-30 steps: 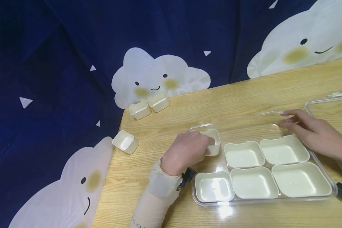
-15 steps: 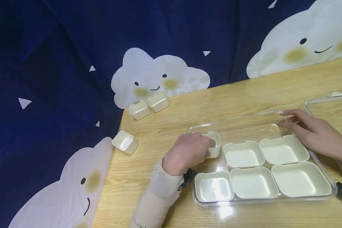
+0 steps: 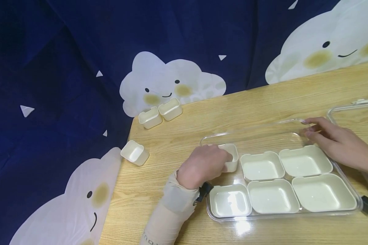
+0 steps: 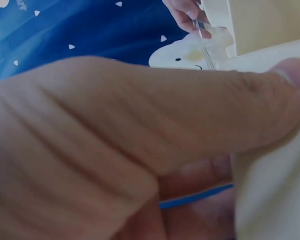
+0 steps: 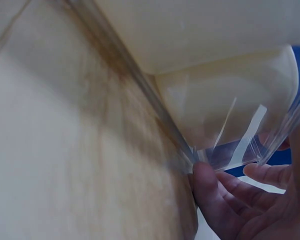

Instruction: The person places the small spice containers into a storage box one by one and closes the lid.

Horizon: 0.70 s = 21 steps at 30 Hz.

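Note:
My left hand [image 3: 203, 165] grips a small cream plastic container [image 3: 233, 161] at the back left of a clear plastic box [image 3: 279, 215]. The left wrist view has the thumb [image 4: 270, 105] over the near wall of the held container [image 4: 275, 195]. At the box's back right corner, my right hand [image 3: 334, 143] holds the clear wall between thumb and fingers, also seen in the right wrist view with that hand [image 5: 240, 205] around the corner. Several cream containers sit inside the box, among them a front left one [image 3: 230, 200] and a front right one [image 3: 323, 194].
Two small cream containers, one [image 3: 150, 118] beside the other [image 3: 170, 109], stand at the table's back left. A third container [image 3: 135, 153] stands near its left edge. A clear lid-like piece [image 3: 343, 109] lies at the right. Behind the wooden table [image 3: 159, 190] hangs a blue cloud-print curtain [image 3: 202, 30].
My left hand and the container in it have moved slightly toward me and to the right, inside the box. The right hand stays at its corner.

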### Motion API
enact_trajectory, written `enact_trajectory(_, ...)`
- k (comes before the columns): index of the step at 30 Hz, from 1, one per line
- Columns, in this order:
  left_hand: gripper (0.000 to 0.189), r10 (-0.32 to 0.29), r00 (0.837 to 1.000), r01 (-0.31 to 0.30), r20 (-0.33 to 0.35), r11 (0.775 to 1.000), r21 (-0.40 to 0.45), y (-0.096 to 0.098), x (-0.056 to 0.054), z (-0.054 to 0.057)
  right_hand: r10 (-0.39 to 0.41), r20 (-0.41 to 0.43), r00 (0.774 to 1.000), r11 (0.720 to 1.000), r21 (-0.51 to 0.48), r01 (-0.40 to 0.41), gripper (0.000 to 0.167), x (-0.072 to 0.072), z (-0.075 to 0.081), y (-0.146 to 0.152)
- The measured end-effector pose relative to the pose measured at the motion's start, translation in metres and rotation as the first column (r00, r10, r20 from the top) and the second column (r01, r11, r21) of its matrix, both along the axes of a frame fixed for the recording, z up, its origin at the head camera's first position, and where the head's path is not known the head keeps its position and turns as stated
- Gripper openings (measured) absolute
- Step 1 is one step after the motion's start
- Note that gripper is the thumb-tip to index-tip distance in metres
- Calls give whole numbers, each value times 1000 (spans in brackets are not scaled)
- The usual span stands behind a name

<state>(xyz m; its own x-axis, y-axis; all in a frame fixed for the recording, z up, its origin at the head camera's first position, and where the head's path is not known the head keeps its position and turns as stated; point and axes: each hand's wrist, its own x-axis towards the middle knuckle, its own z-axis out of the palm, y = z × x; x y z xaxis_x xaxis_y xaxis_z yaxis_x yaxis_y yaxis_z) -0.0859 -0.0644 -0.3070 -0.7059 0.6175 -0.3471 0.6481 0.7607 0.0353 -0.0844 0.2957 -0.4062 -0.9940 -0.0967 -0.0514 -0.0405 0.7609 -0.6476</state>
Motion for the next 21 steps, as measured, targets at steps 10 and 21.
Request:
enact_trajectory(10, 21, -29, 1000, 29, 9, 999, -21, 2, 2, -4, -2, 12, 1000, 1000, 6, 2, 51, 0, 0, -1)
enact_trajectory(21, 40, -70, 996, 71, 50, 997, -25, 4, 3, -5, 0, -5, 1000, 1000, 1, 0, 49, 0, 0, 0)
